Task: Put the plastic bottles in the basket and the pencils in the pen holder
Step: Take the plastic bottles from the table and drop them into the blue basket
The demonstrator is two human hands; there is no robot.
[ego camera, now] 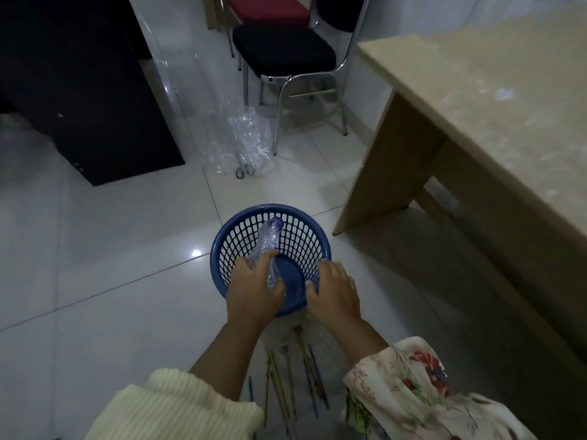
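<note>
Pencils (286, 376) lie scattered on the floor tiles (111, 249) between her forearms. Her left hand (254, 290) grips a crumpled plastic bottle (269, 239) inside the blue basket (305, 236); her right hand (333, 290) rests on its rim, fingers loosely curled.

Tiled floor (104, 249), basket (298, 230), pencils (286, 385)

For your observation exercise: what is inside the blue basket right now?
One clear plastic bottle with a blue cap, gripped by the left hand, leans inside the blue basket. Both hands, the right hand included, cover the near rim.
</note>
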